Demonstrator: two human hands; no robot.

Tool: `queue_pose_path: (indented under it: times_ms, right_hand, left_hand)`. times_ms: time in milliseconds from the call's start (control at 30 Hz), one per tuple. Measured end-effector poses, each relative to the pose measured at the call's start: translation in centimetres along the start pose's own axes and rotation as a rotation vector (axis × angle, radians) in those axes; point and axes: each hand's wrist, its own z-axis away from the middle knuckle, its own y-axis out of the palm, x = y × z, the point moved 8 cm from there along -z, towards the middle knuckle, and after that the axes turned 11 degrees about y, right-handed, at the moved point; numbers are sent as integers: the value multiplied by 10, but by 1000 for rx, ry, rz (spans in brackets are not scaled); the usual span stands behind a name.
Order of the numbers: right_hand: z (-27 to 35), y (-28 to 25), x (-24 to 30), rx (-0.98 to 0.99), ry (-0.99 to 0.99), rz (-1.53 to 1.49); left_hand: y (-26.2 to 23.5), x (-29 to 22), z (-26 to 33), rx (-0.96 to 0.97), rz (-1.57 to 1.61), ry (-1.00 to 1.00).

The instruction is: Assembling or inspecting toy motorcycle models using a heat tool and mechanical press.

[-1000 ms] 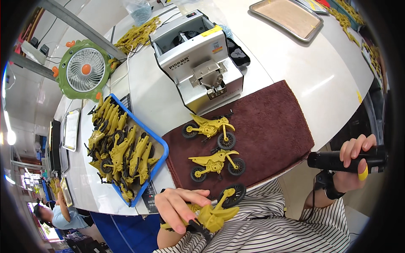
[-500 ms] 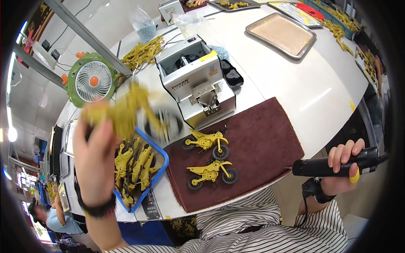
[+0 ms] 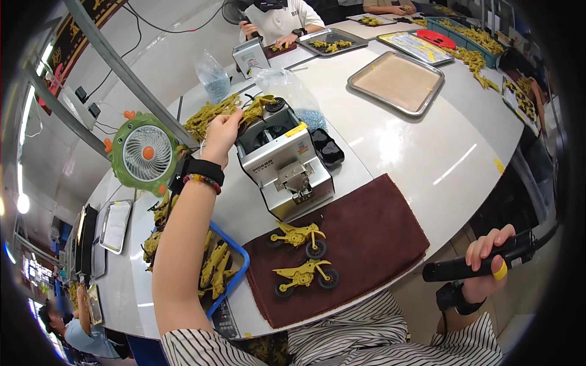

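My left hand [image 3: 221, 135] reaches far out beside the silver screw feeder [image 3: 285, 168], fingers closed on a yellow toy motorcycle [image 3: 255, 110] with a dark wheel. It is held over the feeder's rear left corner, by a heap of yellow parts [image 3: 204, 119]. My right hand [image 3: 487, 253] grips a black electric screwdriver [image 3: 455, 265] off the table's right front edge, its tip end pointing left. Two more yellow toy motorcycles, one farther [image 3: 297, 233] and one nearer [image 3: 303, 274], lie on the dark red mat [image 3: 372, 226].
Under my left forearm stands a blue tray [image 3: 243, 268] of yellow parts. A green fan [image 3: 146, 152] is at the left. Behind the feeder are bags of small screws [image 3: 217, 85]; a metal tray [image 3: 397, 82] lies farther right. A co-worker [image 3: 284, 24] sits across the table.
My left hand has carried the yellow motorcycle from above the blue tray away from me, to the feeder's far left corner. My right hand still holds the screwdriver. The view has tilted up.
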Motion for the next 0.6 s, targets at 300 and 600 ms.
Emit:
queue_pose_path:
  times_ms: [300, 600]
  right_hand:
    - [-4, 7, -13, 9, 37, -35]
    - [-15, -3, -15, 61, 43, -163]
  left_hand:
    - [-43, 5, 14, -124, 125, -3]
    - [4, -160, 252, 580, -524, 637]
